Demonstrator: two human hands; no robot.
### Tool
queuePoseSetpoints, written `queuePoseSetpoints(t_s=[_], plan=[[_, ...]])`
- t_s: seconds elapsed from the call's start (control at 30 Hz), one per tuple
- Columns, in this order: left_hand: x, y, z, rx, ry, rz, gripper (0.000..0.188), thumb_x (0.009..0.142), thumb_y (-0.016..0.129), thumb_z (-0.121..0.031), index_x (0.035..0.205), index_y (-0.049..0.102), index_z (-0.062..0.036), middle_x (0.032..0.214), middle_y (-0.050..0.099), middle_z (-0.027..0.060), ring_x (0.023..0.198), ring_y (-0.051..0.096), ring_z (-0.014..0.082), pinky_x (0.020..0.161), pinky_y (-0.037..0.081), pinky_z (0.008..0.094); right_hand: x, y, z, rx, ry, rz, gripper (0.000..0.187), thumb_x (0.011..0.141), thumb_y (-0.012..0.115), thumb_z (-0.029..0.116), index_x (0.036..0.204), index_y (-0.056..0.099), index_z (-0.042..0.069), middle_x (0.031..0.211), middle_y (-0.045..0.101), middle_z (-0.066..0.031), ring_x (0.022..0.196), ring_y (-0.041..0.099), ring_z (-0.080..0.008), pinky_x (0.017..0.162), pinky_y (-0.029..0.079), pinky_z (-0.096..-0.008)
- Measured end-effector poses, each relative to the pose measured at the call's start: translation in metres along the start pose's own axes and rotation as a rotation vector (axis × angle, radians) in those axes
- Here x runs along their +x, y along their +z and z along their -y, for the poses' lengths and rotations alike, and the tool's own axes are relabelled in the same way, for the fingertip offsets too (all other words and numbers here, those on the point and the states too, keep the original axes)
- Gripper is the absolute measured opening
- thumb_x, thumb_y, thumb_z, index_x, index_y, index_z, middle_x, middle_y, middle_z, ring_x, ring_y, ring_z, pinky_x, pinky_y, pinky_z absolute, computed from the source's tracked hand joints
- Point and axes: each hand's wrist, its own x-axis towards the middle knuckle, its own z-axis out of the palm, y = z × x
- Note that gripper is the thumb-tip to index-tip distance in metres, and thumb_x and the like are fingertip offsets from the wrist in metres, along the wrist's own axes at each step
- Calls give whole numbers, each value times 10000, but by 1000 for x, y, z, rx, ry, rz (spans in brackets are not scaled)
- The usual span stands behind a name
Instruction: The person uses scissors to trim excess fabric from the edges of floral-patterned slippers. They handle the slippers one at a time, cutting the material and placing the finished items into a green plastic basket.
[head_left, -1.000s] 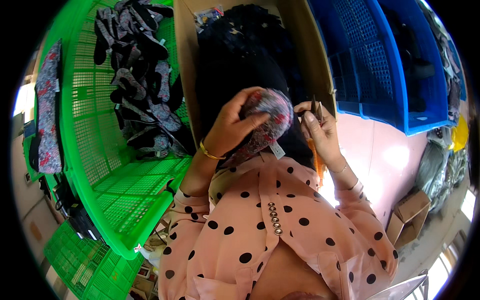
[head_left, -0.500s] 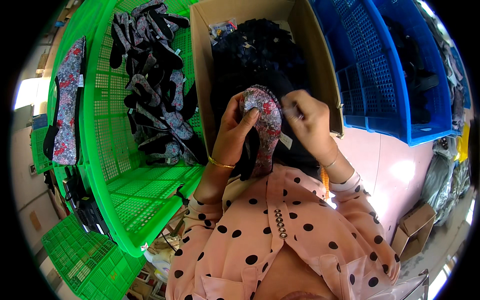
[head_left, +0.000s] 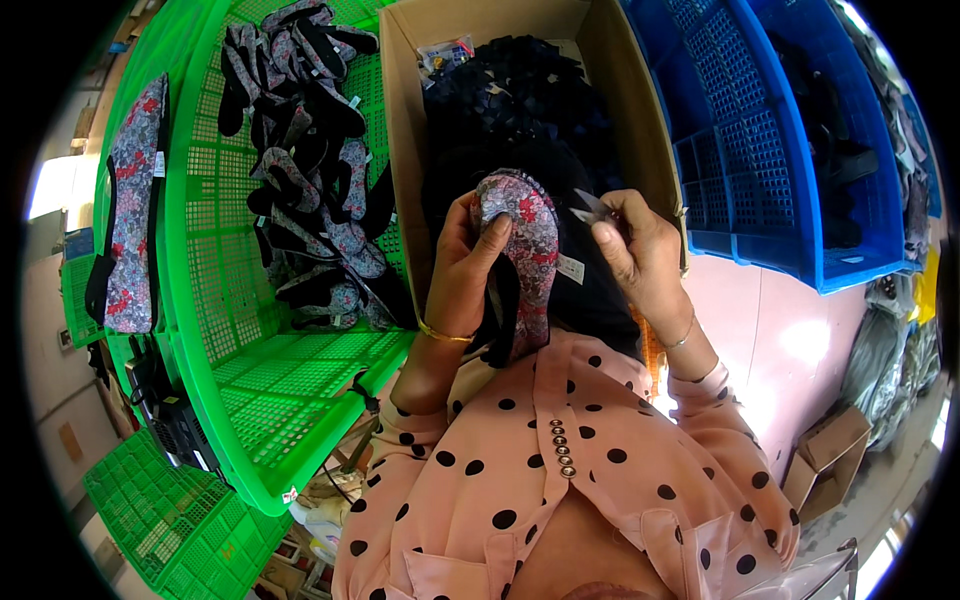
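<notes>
A padded fabric band (head_left: 537,245) with a grey-and-red floral face hangs bent over in my left hand (head_left: 465,245). My left thumb presses on its floral side near the curved top. A dark underside shows along its edge, and a white label sticks out at its right. My right hand (head_left: 645,245), closed round a pair of small thread snips (head_left: 597,208), is just to the right of the band, apart from it. The two blade tips point left and stand a little apart. Beyond both hands lies a heap of black fabric scraps (head_left: 510,105).
A cardboard box (head_left: 402,130) surrounds the black scraps. Left of it, a green plastic basket (head_left: 225,250) holds several similar floral bands (head_left: 290,180); another floral band (head_left: 132,215) lies across its left rim. To the right stands a blue plastic crate (head_left: 740,150) with dark items inside.
My right hand has drawn slightly right and down from the band's edge, and the snips in it now show clearly. The band has tilted a little left in my left hand.
</notes>
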Motion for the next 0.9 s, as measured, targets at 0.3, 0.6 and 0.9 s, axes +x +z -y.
queuePoseSetpoints(t_s=[0.3,0.6,0.9], plan=[[-5,5,2,-19,-14,-23,370,939,656,-135,1245,485,-15,1122,607,43,1017,578,99,913,466,252,8,19,-2,-302,-152,-99,383,831,694,445,825,602,73,621,582,-65,550,598,-242,479,448,-333],[-5,0,-1,-48,14,-47,359,948,640,-131,1251,484,-18,1108,607,45,1006,580,102,910,469,259,9,17,-12,611,310,-67,459,1027,479,411,717,497,74,600,404,47,511,368,-47,471,310,-235],[-2,-1,-5,-184,-10,6,350,955,627,-148,1256,487,-37,1115,600,37,1023,571,104,919,462,276,16,27,11,298,31,60,381,800,796,245,1052,579,59,676,599,-42,589,591,-151,563,470,-264]])
